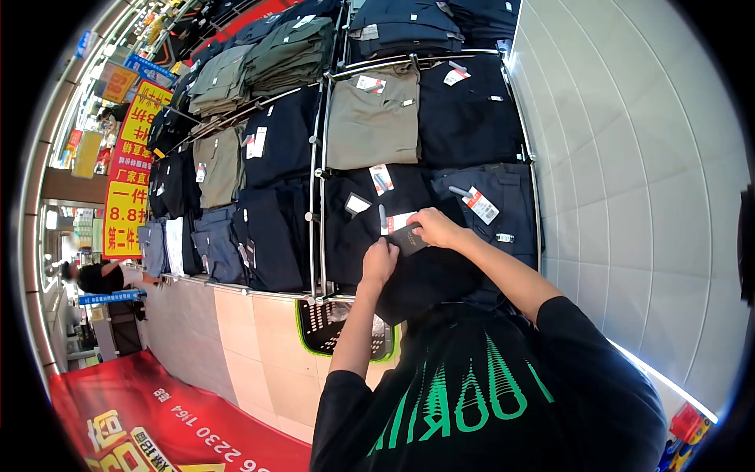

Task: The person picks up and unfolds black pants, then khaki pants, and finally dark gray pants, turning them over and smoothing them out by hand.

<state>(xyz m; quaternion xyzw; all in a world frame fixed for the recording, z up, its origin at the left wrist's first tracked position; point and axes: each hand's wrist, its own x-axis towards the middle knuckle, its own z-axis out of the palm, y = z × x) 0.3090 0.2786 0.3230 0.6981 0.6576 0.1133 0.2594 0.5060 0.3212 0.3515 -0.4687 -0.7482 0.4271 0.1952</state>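
Both my hands are at a small black tag (409, 241) above a stack of black trousers (354, 250) on the rack's front tier. My left hand (380, 261) has its fingers closed on the tag's lower left edge. My right hand (435, 228) pinches the same tag at its upper right. Just behind the tag, a white and red label (399, 221) lies partly covered. To the right are dark navy trousers (503, 189) with a white and red price tag (480, 204). A black-edged white card (358, 205) lies to the left.
Metal rack bars (318, 181) divide the folded stacks, with khaki trousers (373, 118) farther back. A black basket with a green rim (301, 330) stands on the floor. A tiled wall (629, 157) rises at right. A red banner (197, 425) lies lower left; another person (102, 277) is far left.
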